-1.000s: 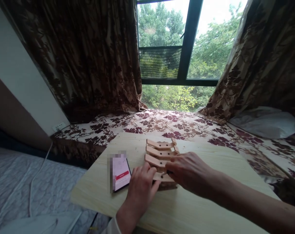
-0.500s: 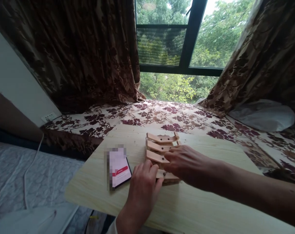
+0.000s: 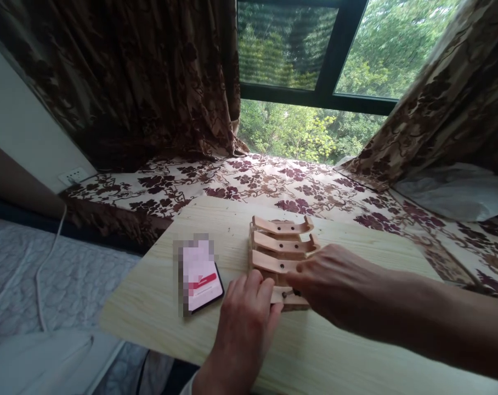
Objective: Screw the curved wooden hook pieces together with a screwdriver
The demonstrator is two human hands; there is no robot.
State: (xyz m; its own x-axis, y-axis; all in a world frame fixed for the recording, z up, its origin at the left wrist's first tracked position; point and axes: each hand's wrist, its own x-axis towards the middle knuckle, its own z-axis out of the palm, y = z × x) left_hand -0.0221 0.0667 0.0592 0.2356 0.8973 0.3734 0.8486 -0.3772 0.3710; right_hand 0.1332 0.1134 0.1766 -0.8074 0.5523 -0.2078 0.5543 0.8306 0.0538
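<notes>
Head view: wooden rack [image 3: 281,244] between both hands [image 3: 249,307].

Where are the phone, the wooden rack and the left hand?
Phone [image 3: 203,291], head view, on its screen.
Wooden rack [image 3: 269,241], head view, on second-farthest slat.
Left hand [image 3: 245,310], head view, on its back.

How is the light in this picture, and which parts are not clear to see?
Head view: daylight from the window leaves the left curtain very dark; the cloth looks pale and bright near the glass; square blocks hide part of the phone; fine detail is soft where the right hand meets the wood.
</notes>
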